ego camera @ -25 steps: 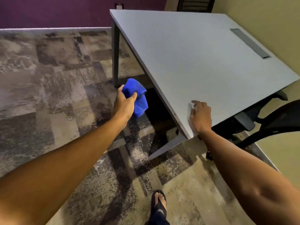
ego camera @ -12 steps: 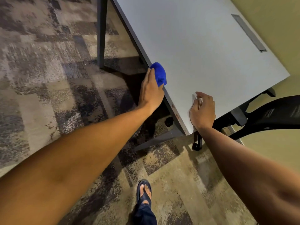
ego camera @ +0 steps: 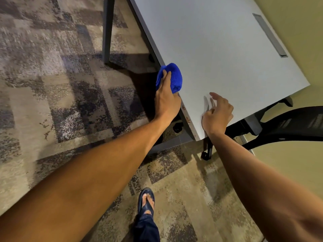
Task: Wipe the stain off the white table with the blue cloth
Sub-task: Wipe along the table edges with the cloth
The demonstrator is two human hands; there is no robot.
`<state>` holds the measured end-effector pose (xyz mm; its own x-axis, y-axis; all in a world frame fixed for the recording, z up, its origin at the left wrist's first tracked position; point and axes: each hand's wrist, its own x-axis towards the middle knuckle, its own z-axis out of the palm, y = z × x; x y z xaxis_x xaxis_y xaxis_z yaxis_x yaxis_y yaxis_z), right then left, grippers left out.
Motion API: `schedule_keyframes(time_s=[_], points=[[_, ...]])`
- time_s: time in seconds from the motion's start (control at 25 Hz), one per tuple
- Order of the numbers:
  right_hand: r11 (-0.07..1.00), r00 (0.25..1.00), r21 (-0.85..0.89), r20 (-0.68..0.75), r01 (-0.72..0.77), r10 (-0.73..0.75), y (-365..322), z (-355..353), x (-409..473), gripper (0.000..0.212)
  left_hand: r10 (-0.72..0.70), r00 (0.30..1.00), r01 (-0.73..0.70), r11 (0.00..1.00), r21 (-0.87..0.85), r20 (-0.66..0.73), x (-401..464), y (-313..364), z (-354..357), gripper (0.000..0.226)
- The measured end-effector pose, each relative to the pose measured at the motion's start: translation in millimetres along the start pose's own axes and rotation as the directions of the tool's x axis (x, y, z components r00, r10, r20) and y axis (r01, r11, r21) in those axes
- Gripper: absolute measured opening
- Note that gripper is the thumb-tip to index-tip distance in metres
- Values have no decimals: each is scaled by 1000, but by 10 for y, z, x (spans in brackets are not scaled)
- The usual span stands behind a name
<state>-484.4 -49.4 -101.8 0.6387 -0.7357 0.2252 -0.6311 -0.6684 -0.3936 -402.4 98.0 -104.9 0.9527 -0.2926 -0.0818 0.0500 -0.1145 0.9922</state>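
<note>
A soft, fuzzy blue cloth (ego camera: 172,76) is bunched up and gripped by the left hand (ego camera: 166,100) at the smooth white table (ego camera: 218,49) edge. The right hand (ego camera: 217,115) is rested there, fingers loosely spread.

Both forearms (ego camera: 104,172) are bare, with no sleeves, watch or rings showing. Below them, one foot wears a dark navy rubber flip-flop sandal (ego camera: 146,200) under a dark blue trouser leg (ego camera: 146,229).
</note>
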Motion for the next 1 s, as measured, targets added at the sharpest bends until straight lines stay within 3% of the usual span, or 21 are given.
schedule_keyframes(time_s=[0.12, 0.24, 0.36, 0.48, 1.0], points=[[999, 999, 17, -6, 34, -34, 17, 5, 12, 66, -17, 1000, 16, 999, -41, -19, -57, -64, 31, 71], [993, 993, 115, 117, 14, -27, 62, 3, -1, 70, -5, 1000, 4, 999, -50, -17, -156, -123, 68, 69], [980, 956, -82, 250, 182, -156, 68, 0, 82, 51, 0, 1000, -1, 998, -66, -20, -229, -158, 105, 70], [910, 888, -242, 403, 336, -220, 70, -3, 180, 66, 28, 999, -30, 998, -50, -43, -294, -205, 152, 72], [918, 891, -251, 413, 308, -186, 63, 1, 162, 65, 69, 992, -77, 994, -76, -102, -1011, -312, 431, 73]])
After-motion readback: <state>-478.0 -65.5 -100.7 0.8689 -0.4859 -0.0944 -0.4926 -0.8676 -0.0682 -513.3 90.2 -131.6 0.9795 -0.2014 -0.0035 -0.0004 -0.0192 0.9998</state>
